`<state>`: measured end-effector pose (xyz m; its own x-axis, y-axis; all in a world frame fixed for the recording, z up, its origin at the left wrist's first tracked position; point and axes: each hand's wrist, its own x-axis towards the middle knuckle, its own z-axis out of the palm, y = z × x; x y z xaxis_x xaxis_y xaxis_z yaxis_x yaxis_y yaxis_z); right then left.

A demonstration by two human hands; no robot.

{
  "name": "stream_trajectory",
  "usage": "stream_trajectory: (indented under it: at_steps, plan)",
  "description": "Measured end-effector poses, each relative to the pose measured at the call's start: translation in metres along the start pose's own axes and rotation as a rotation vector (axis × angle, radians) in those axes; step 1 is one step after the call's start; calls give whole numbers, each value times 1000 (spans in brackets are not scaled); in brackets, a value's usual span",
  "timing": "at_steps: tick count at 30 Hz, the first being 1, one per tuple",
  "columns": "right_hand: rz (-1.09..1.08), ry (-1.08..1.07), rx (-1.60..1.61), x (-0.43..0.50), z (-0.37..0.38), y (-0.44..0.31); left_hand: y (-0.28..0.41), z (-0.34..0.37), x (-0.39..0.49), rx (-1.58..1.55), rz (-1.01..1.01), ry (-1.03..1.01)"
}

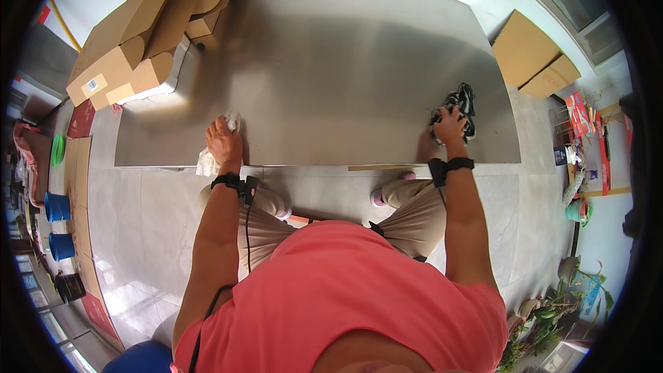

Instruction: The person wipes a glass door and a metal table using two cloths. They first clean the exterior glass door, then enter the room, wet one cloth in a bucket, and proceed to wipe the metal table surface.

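Observation:
A bare stainless-steel tabletop (331, 77) spreads in front of me. Near its front edge, left of the middle, my left hand (225, 142) holds a crumpled white cloth (207, 162). Part of the cloth pokes out beyond the fingers, and another part lies under the wrist at the table's edge. On the right side of the top, my right hand (451, 127) grips a bunched black-and-white cloth (462, 96), palm down with fingers bent over it. Most of that cloth shows beyond and beside the hand. Black straps with small devices circle both wrists.
Folded cardboard boxes (150, 41) are piled at the table's back left, over a white container (178, 70). Another cardboard box (533, 57) leans by the wall at right. Blue buckets (58, 207) stand on the left; potted plants (549, 311) are at lower right.

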<state>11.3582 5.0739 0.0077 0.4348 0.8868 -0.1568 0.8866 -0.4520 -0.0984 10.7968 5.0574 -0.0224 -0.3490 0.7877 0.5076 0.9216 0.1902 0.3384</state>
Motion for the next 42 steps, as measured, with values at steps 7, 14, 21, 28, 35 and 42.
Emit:
stream_trajectory:
  at_steps: [7,14,21,28,35,42]
  plan:
    - [-560,84,22,-111,41,-193,1,-1,1,-26,7,4]
    - [-1142,30,204,-191,64,-313,2,-3,1,-24,8,1]
    - [-1232,140,275,-176,52,-308,-1,0,0,-19,26,3]
    - [-760,227,185,-86,33,-198,-5,2,-1,-16,25,-38]
    - [-766,112,330,-104,-37,-158,8,11,16,-240,-231,-74]
    - [-1617,-325,1290,-224,-218,-181,73,2,-6,-689,-259,-388]
